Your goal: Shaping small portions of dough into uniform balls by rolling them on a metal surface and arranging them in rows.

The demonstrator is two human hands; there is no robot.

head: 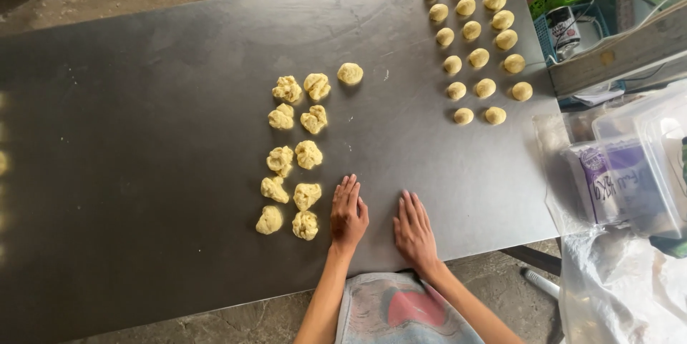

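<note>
- The left hand (pixel 348 214) lies palm down on the grey metal desk (pixel 179 136), fingers (pixel 348 190) stretched out flat and close together, gripping nothing.
- The right hand (pixel 414 228) lies flat just beside it, a narrow strip of desk between the two; its fingers are also extended and hold nothing.
- Ten rough dough lumps (pixel 308 154) sit in two uneven columns of five, just to the left of the left hand; the nearest of them (pixel 305 224) is close to that hand but not touching it.
- One smoother dough piece (pixel 350 73) lies alone at the far end of those columns, to their right.
- Sixteen rolled dough balls (pixel 478 57) stand in three tidy rows at the far right corner of the desk, well apart from both hands.
- Beyond the right edge of the desk lie clear plastic bags (pixel 622 294) and a clear plastic container (pixel 644 165).
</note>
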